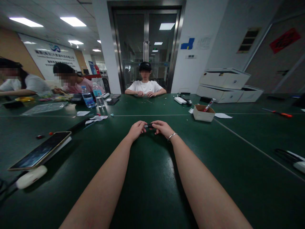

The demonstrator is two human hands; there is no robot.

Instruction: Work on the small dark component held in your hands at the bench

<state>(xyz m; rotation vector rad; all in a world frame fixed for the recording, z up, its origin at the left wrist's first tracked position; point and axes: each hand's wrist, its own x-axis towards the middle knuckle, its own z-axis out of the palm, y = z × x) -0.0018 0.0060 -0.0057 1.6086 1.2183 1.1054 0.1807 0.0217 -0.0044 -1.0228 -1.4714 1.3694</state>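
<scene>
Both my arms reach out over a dark green table (pixel 147 178). My left hand (pixel 136 129) and my right hand (pixel 162 128) meet at the middle of the table, fingers curled, pinching a small black object (pixel 149 126) between them. What the object is cannot be made out. A bracelet sits on my right wrist (pixel 172 136).
A phone (pixel 40 150) and a white case (pixel 30 176) lie at the left. A small cardboard box (pixel 203 113) stands ahead to the right, water bottles (pixel 88 97) ahead to the left. A person sits across the table (pixel 145 86); two others sit far left. White boxes (pixel 224 83) are stacked at the right.
</scene>
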